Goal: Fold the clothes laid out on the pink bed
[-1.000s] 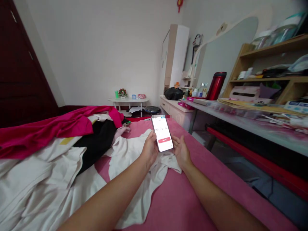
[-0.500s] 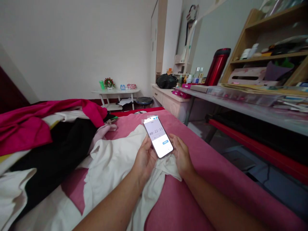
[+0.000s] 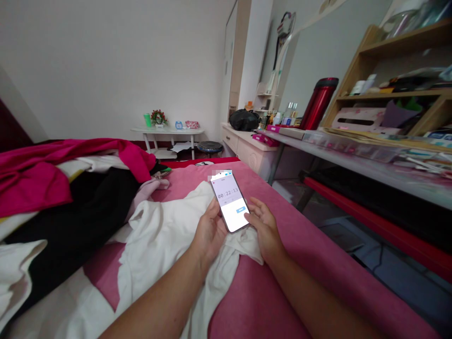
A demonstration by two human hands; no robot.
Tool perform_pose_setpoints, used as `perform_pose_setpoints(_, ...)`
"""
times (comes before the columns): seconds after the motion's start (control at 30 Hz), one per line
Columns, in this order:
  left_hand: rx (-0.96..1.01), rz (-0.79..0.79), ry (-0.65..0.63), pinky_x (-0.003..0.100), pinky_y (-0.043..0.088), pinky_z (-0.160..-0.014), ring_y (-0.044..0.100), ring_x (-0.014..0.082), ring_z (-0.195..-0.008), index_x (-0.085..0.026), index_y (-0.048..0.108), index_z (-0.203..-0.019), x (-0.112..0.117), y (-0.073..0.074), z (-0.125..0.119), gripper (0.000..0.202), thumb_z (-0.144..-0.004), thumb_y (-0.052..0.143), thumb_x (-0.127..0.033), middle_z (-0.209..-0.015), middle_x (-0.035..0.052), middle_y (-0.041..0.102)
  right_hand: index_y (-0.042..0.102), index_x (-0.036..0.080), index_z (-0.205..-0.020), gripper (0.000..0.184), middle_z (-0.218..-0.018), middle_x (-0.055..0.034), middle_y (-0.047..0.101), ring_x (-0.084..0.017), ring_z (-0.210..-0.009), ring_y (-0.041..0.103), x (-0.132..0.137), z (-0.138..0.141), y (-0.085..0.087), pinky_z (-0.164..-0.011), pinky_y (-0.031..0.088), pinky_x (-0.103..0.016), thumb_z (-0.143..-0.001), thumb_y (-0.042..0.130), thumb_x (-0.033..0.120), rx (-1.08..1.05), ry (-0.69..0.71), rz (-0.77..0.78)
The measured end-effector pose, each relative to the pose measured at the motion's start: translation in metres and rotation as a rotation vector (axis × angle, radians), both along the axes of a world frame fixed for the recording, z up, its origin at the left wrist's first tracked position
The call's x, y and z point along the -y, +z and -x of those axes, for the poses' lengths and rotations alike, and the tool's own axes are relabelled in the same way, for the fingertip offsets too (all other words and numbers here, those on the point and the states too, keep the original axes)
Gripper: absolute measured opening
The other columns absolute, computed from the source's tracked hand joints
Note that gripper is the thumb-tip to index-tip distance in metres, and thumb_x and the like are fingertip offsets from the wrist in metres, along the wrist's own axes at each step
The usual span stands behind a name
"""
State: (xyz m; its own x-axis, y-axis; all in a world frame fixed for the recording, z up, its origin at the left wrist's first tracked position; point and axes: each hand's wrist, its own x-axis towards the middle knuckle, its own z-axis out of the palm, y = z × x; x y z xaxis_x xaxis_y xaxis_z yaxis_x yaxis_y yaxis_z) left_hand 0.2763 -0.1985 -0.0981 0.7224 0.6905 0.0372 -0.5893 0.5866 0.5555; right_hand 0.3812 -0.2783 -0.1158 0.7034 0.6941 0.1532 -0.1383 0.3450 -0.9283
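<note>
My left hand (image 3: 209,231) grips a smartphone (image 3: 230,200) by its left edge and holds it tilted above the bed. The lit screen shows a timer and a small blue button. My right hand (image 3: 264,227) is beside the phone on the right, fingers loosely spread, its thumb touching the screen's lower right part. Under both hands lies a crumpled white garment (image 3: 165,245) on the pink bed cover (image 3: 275,301).
A heap of clothes lies to the left: a magenta garment (image 3: 52,165) over a black one (image 3: 84,207). A long desk (image 3: 370,174) with a red flask (image 3: 318,103) and wooden shelves (image 3: 399,89) runs along the right. A small white table (image 3: 165,131) stands at the far wall.
The phone has tilted and come down a little, and its red button has given way to a blue one. My right thumb has moved onto the screen. The view has swung right.
</note>
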Motion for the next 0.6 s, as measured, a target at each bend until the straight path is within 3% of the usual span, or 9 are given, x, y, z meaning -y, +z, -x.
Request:
perform_pose_setpoints(0.4, 0.007, -0.065, -0.044, 0.045, 0.052, -0.088, 0.064, 0.0276, -0.101, -0.016, 0.048, -0.134, 0.01, 0.0037, 0.0014, 0.044, -0.09, 0.05, -0.019, -0.119, 0.0138, 0.064, 0.047, 0.019, -0.114, 0.059, -0.09, -0.0033, 0.065, -0.02, -0.083, 0.063, -0.0037, -0.0016, -0.0042, -0.072, 0.048, -0.032, -0.063, 0.076, 0.03, 0.04, -0.075, 0.008)
perform_pose_setpoints(0.6, 0.009, -0.041, -0.055, 0.044, 0.052, -0.089, 0.065, 0.0265, -0.101, -0.018, 0.048, -0.134, 0.0094, 0.0037, 0.0004, 0.044, -0.09, 0.048, -0.018, -0.117, 0.0117, 0.066, 0.049, 0.019, -0.116, 0.05, -0.099, -0.0065, 0.061, -0.021, -0.088, 0.062, -0.002, -0.0076, -0.003, -0.076, 0.05, -0.035, -0.073, 0.067, 0.038, 0.199, -0.153, 0.054)
